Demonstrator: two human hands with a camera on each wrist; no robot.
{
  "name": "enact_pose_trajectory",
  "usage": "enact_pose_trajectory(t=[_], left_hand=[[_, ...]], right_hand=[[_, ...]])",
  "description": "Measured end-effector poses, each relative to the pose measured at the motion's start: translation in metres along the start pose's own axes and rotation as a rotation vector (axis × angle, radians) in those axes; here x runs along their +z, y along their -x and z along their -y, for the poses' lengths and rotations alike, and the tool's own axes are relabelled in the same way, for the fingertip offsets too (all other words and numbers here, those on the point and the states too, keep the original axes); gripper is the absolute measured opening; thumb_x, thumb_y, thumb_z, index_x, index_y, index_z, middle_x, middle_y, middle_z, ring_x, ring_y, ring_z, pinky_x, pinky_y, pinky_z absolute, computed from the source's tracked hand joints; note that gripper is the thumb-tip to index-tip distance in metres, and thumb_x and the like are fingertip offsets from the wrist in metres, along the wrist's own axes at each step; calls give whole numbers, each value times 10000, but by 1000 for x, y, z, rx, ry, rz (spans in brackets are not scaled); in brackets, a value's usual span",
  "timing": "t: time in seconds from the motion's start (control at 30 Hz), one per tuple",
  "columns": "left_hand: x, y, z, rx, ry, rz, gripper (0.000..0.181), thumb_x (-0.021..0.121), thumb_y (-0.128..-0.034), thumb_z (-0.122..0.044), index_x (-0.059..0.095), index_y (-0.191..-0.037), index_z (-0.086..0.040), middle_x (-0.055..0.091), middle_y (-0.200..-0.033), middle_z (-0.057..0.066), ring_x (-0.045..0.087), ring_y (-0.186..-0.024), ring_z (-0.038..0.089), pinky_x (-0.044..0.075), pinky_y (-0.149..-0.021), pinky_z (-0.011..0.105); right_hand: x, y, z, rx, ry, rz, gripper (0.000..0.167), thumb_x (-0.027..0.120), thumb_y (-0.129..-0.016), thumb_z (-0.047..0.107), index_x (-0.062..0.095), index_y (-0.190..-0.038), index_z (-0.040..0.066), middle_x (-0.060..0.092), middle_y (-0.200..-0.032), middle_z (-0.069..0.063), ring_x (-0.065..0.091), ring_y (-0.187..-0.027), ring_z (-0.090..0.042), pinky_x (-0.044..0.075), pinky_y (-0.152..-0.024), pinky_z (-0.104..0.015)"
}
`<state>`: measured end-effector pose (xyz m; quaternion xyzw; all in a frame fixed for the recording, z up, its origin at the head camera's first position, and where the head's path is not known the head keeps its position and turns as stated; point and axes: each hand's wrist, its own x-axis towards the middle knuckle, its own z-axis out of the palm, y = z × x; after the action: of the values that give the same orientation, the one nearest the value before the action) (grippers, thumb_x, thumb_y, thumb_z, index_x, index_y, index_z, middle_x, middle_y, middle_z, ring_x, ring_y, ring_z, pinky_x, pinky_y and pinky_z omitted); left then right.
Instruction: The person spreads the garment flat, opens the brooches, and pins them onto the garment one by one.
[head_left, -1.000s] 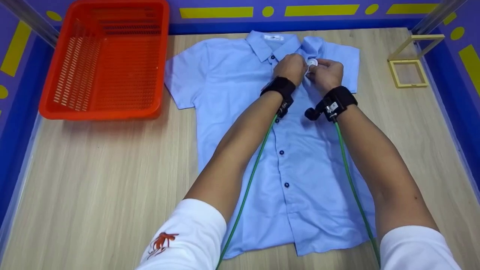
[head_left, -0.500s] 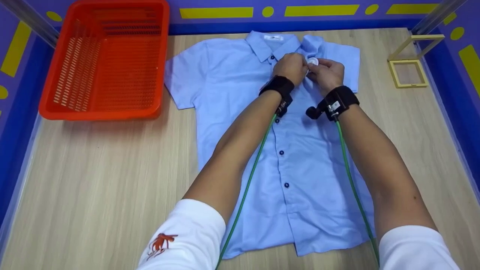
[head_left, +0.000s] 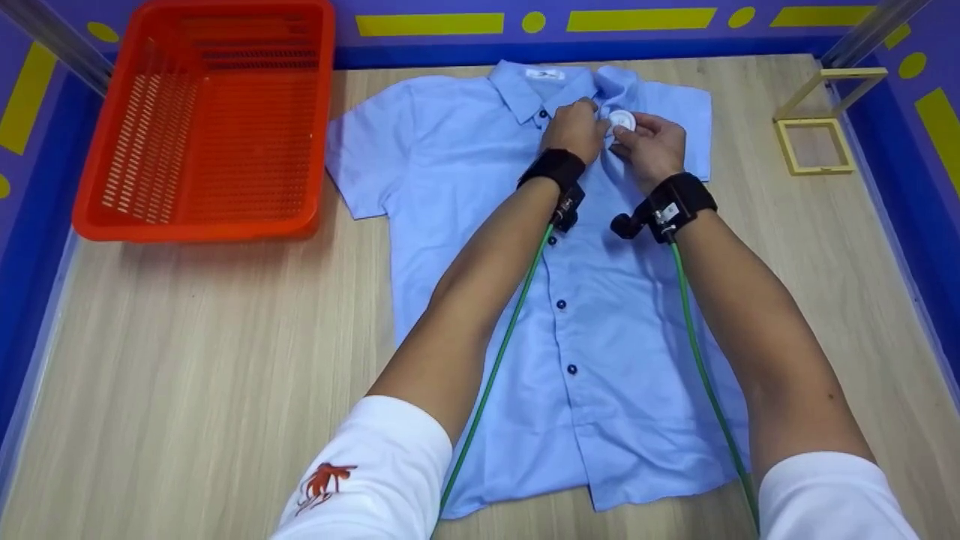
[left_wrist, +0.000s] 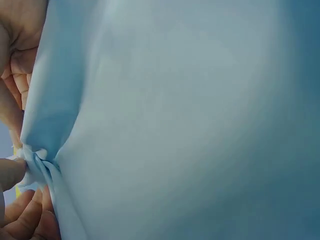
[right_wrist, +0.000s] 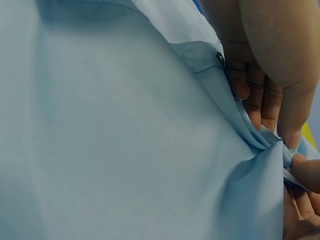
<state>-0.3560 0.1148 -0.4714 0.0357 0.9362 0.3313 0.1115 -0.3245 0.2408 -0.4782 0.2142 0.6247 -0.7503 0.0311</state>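
Observation:
A light blue short-sleeved shirt (head_left: 480,300) lies front up on the table, collar away from me, dark buttons down its middle. At the chest on the right, my left hand (head_left: 576,133) pinches gathered cloth beside a round white badge-like disc (head_left: 622,120). My right hand (head_left: 654,150) holds that disc by its edge between thumb and fingers. In the left wrist view the pinched cloth (left_wrist: 42,162) is bunched between fingertips at the left edge. The right wrist view shows a dark button (right_wrist: 220,58) near the collar; the disc's back is hidden by cloth and fingers.
An orange-red plastic basket (head_left: 319,150) stands at the back left. A small yellowish open frame (head_left: 817,171) sits at the back right. Blue walls with yellow marks (head_left: 641,19) border the wooden table (head_left: 187,375). Green cables (head_left: 495,367) run from both wrists over the shirt.
The white disc has turned so that more of its face shows. My left hand has shifted slightly up and left, fingers still at the cloth; the right hand has barely moved.

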Motion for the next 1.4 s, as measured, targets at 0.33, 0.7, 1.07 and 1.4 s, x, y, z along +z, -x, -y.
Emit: enact_pose_trajectory(t=[0.33, 0.7, 1.07, 1.4], left_hand=[[1, -6, 6, -9, 115, 35, 321, 559, -1041, -332, 598, -767, -168, 518, -680, -43, 483, -654, 122, 350, -621, 251], [-2, -2, 3, -1, 150, 31, 326, 554, -1045, -318, 587, -759, -164, 494, -663, -39, 478, -636, 115, 345, -613, 245], [0, 0, 5, -2, 183, 21, 271, 571, -1038, -307, 674, -835, -158, 566, -714, -41, 518, -676, 113, 373, -627, 238], [1, 4, 8, 67, 175, 2, 361, 567, -1041, -296, 511, -711, -160, 428, -621, -32, 459, -602, 116, 332, -597, 237]], right_hand=[[2, 0, -3, -55, 20, 6, 378, 696, -903, -47, 598, -1266, -89, 661, -984, -106, 684, -792, -169, 563, -698, -234], [3, 3, 5, -32, 52, -23, 351, 692, -916, -24, 612, -1253, -82, 672, -953, -109, 671, -779, -172, 554, -686, -225], [4, 1, 2, -26, 89, -22, 352, 633, -953, -25, 587, -1292, -106, 694, -961, -95, 652, -806, -148, 522, -667, -201], [8, -1, -2, -6, 71, 13, 374, 513, -997, -51, 504, -1360, -142, 618, -1192, -152, 628, -924, -130, 506, -704, -167]])
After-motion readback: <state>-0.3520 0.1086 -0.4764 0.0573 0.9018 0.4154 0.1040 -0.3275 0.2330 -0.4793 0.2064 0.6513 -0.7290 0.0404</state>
